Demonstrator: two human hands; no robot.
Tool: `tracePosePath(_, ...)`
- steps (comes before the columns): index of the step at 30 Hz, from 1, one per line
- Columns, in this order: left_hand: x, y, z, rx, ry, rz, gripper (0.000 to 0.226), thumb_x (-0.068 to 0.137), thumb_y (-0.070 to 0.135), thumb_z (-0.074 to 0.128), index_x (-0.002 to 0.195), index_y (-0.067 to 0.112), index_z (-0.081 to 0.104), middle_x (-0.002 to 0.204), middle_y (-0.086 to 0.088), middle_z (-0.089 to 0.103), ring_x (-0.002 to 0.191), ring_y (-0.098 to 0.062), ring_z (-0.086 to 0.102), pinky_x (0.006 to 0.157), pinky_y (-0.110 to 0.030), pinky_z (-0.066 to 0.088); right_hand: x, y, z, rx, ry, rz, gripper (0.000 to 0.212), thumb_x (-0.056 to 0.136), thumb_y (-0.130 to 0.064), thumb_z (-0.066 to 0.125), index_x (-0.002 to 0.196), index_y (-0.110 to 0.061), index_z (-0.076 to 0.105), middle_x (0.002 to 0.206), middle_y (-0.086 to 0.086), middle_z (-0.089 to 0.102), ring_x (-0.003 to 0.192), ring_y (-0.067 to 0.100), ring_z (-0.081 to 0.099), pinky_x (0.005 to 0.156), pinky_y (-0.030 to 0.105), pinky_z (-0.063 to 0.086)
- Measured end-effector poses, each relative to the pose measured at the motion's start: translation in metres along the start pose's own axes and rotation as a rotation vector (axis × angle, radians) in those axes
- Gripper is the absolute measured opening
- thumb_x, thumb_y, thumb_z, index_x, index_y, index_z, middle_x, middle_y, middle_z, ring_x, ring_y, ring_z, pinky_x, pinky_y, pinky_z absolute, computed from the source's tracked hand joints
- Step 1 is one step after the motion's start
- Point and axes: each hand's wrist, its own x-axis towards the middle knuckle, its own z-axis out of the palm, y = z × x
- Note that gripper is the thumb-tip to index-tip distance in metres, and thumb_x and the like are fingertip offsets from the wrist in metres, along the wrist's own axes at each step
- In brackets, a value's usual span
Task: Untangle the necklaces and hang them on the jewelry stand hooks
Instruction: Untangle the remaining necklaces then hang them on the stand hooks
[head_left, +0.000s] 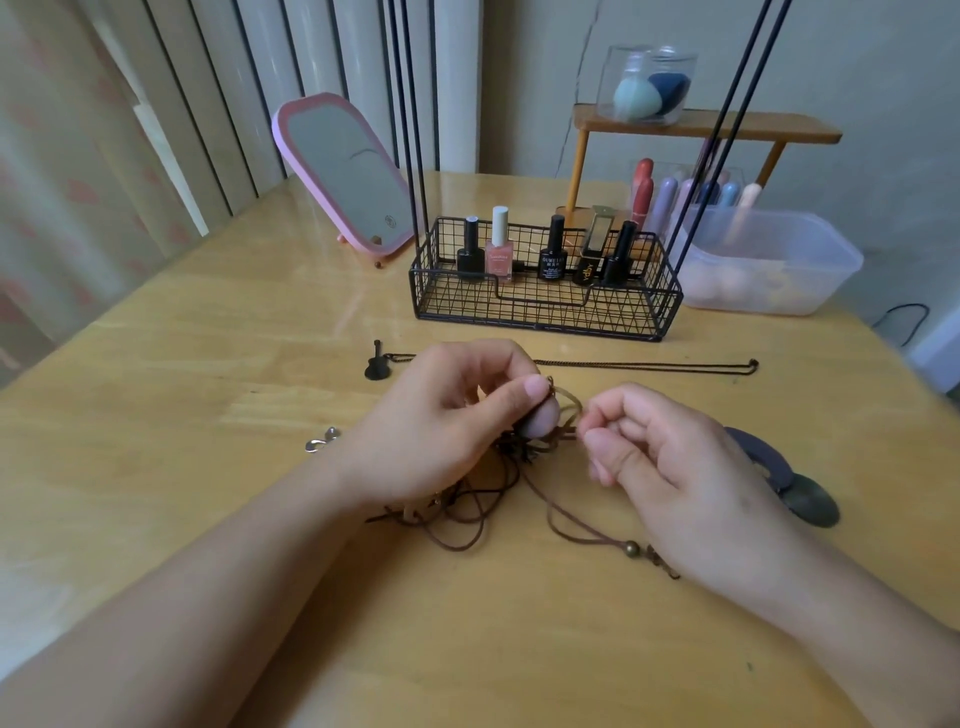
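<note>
A tangle of brown cord necklaces (483, 499) lies on the wooden table (208, 364) between my hands. My left hand (447, 421) pinches a pale oval pendant and cord at the top of the tangle. My right hand (670, 467) pinches a brown cord strand just right of it. A bronze bead (631, 546) sits on a cord loop near my right wrist. Behind my hands, a thin dark chain (649, 365) with a black guitar pendant (377, 362) lies stretched out. The black jewelry stand (545, 306) has a wire basket base and tall rods; its hooks are out of view.
Nail polish bottles (550, 254) stand in the wire basket. A pink mirror (345, 171) leans at the back left. A clear plastic tub (769, 260) and a wooden shelf (701, 127) sit at the back right. Dark disc pendants (795, 488) lie by my right hand, a silver charm (322, 439) at left.
</note>
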Motion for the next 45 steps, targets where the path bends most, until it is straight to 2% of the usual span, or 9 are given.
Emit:
tracePosePath(7, 0.002, 0.000, -0.002, -0.229, -0.040, -0.008, 0.023, 0.095, 0.015, 0.050, 0.075, 0.011, 0.059, 0.067, 0.007, 0.062, 0.065, -0.006, 0.052, 0.068, -0.018, 0.041, -0.002, -0.003, 0.001, -0.005, 0.017, -0.064, 0.031, 0.079, -0.064, 0.055, 0.086, -0.035, 0.065, 0.079, -0.013, 0.064, 0.074, 0.005, 0.056, 0.061, 0.014, 0.041)
tracePosePath(12, 0.003, 0.002, -0.005, -0.302, -0.040, 0.017, 0.025, 0.096, 0.013, 0.045, 0.073, 0.013, 0.055, 0.066, 0.009, 0.057, 0.066, -0.014, 0.046, 0.064, -0.021, 0.036, 0.000, -0.004, 0.000, -0.021, 0.119, -0.042, 0.016, 0.080, -0.043, 0.071, 0.075, -0.028, 0.066, 0.069, -0.008, 0.060, 0.061, 0.003, 0.053, 0.052, 0.008, 0.036)
tracePosePath(18, 0.004, 0.000, -0.013, -0.482, 0.044, 0.024, 0.022, 0.093, 0.015, 0.048, 0.071, 0.012, 0.049, 0.067, -0.018, 0.045, 0.068, -0.024, 0.040, 0.064, -0.032, 0.031, 0.000, 0.003, 0.001, -0.163, 0.039, 0.061, 0.022, 0.076, -0.055, 0.061, 0.075, -0.033, 0.063, 0.076, -0.015, 0.061, 0.075, 0.006, 0.057, 0.061, 0.032, 0.051)
tracePosePath(21, 0.005, 0.000, -0.016, -0.555, 0.103, 0.023, 0.026, 0.092, 0.018, 0.045, 0.071, 0.003, 0.043, 0.074, -0.033, 0.040, 0.068, -0.023, 0.041, 0.065, -0.033, 0.033, 0.001, 0.002, -0.001, -0.258, -0.031, 0.013, 0.043, 0.071, -0.075, 0.048, 0.083, -0.037, 0.064, 0.080, -0.017, 0.060, 0.085, 0.002, 0.054, 0.068, 0.032, 0.050)
tracePosePath(24, 0.006, -0.001, -0.021, -0.622, 0.160, 0.000, 0.023, 0.093, 0.018, 0.044, 0.078, 0.003, 0.051, 0.092, -0.023, 0.053, 0.071, -0.024, 0.047, 0.067, -0.034, 0.037, -0.002, -0.004, -0.005, -0.468, -0.236, -0.038, 0.053, 0.067, -0.085, 0.043, 0.089, -0.039, 0.056, 0.090, -0.022, 0.055, 0.096, 0.000, 0.046, 0.079, 0.028, 0.047)
tracePosePath(29, 0.007, -0.001, -0.027, -0.656, 0.227, -0.030, 0.021, 0.096, 0.023, 0.039, 0.081, 0.012, 0.049, 0.094, -0.013, 0.065, 0.077, -0.023, 0.054, 0.068, -0.033, 0.041, -0.008, -0.004, -0.008, -0.478, -0.327, -0.110, 0.029, 0.087, -0.060, 0.048, 0.079, -0.032, 0.046, 0.090, -0.018, 0.052, 0.095, 0.003, 0.045, 0.079, 0.032, 0.046)
tracePosePath(33, 0.008, -0.001, -0.027, -0.688, 0.264, -0.068, 0.030, 0.096, 0.026, 0.043, 0.072, 0.020, 0.061, 0.080, -0.010, 0.061, 0.068, -0.020, 0.056, 0.065, -0.031, 0.045, -0.006, -0.005, -0.018, -0.118, -0.228, 0.027, 0.042, 0.092, -0.059, 0.039, 0.075, -0.022, 0.050, 0.065, -0.006, 0.060, 0.059, 0.008, 0.053, 0.058, 0.029, 0.047)
tracePosePath(37, 0.008, 0.000, -0.025, -0.742, 0.245, -0.106, 0.025, 0.099, 0.026, 0.043, 0.082, 0.016, 0.057, 0.077, -0.006, 0.061, 0.059, -0.017, 0.056, 0.059, -0.026, 0.047, -0.005, -0.001, -0.020, 0.241, -0.162, 0.135, 0.052, 0.083, -0.068, 0.044, 0.072, -0.017, 0.045, 0.051, -0.003, 0.035, 0.050, 0.021, 0.035, 0.050, 0.046, 0.040)
tracePosePath(45, 0.006, 0.003, -0.023, -0.769, 0.258, -0.193, 0.023, 0.098, 0.033, 0.044, 0.089, 0.015, 0.055, 0.078, -0.002, 0.065, 0.048, -0.013, 0.050, 0.050, -0.023, 0.034, -0.003, -0.006, -0.030, 0.895, -0.426, 0.300, 0.031, 0.083, -0.042, 0.063, 0.084, -0.012, 0.057, 0.057, -0.001, 0.027, 0.042, 0.011, 0.024, 0.042, 0.018, 0.030)
